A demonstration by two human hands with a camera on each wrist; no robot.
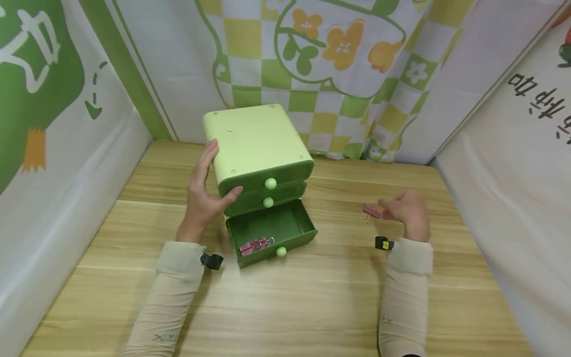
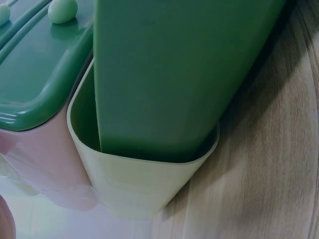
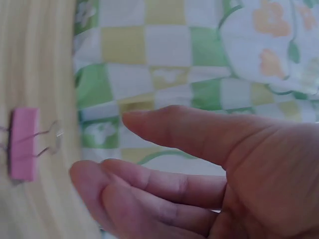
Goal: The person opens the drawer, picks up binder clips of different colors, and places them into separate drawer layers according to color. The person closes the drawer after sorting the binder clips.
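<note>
A light-green drawer cabinet (image 1: 258, 139) with dark green drawers stands on the table. Its bottom drawer (image 1: 308, 237) is pulled out and holds several pink binder clips (image 1: 256, 245). My left hand (image 1: 202, 198) rests spread against the cabinet's left front corner, thumb across the front and fingers along the side. From the left wrist, the drawer's green side (image 2: 169, 79) juts out of its pale housing (image 2: 134, 181). Over on the right, one pink binder clip (image 3: 24, 144) lies on the table. Beside it is my right hand (image 3: 239, 169), with thumb and bent fingers apart and nothing between them.
Behind the cabinet hangs a checked, flowered curtain (image 1: 325, 99). Printed white cloth walls (image 1: 504, 148) flank the wooden table (image 1: 339, 297) on both sides. Round pale knobs (image 1: 281, 252) stick out from the drawer fronts.
</note>
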